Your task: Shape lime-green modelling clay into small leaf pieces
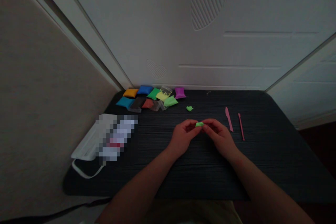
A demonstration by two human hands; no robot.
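Between the fingertips of both hands is a small piece of light green modelling clay (199,124). My left hand (183,132) pinches its left side, and my right hand (217,133) pinches the right side. The two hands meet above the middle of the dark table (204,175). Just beyond them lies a second lump of light green clay (189,108), touched by neither hand. To the right of my right hand rest a pink plastic knife (229,119) and a thin pink modelling stick (241,127).
Several clay packets lie at the back left, among them orange (130,93), blue (145,90), purple (180,92) and light green (170,101). A white face mask (89,143) lies at the left edge beside a blurred-out packet (118,138). A white panel (162,24) stands behind the table.
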